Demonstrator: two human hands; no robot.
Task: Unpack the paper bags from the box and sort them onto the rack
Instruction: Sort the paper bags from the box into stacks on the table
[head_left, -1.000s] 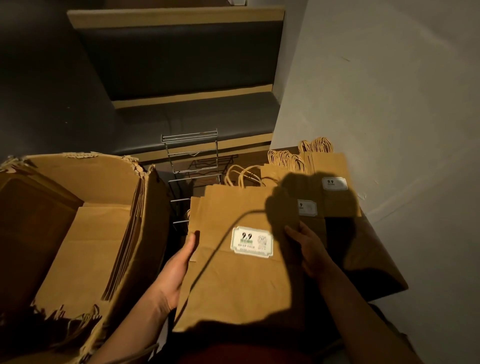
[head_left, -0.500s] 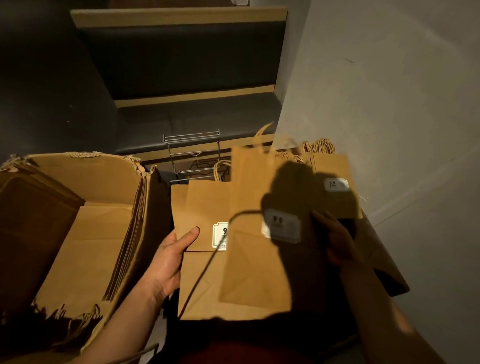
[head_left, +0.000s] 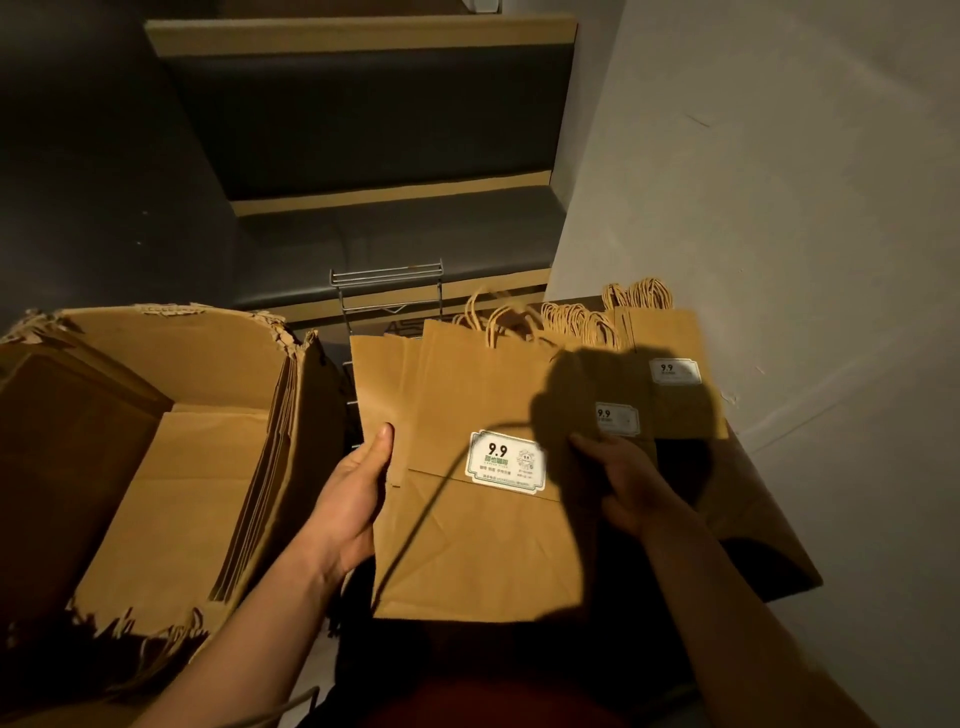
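Note:
A stack of flat brown paper bags (head_left: 467, 540) with a white "9.9" label lies in front of me. My left hand (head_left: 353, 499) holds the stack's left edge, thumb on top. My right hand (head_left: 623, 483) grips the right edge of the top bag, in shadow. Behind them, two more batches of labelled bags (head_left: 675, 395) stand in a wire rack (head_left: 387, 283), twine handles up. The open cardboard box (head_left: 171, 364) at left holds several more flat bags (head_left: 182, 499).
A grey wall (head_left: 779, 208) runs close along the right. A dark padded bench (head_left: 389, 239) with tan trim sits behind the rack. The box's torn flaps and loose bag handles crowd the lower left.
A bag my right hand was lifting off toward the rack half a second ago is gone from it; the hand is back at the right edge of the stack. My left hand stayed put.

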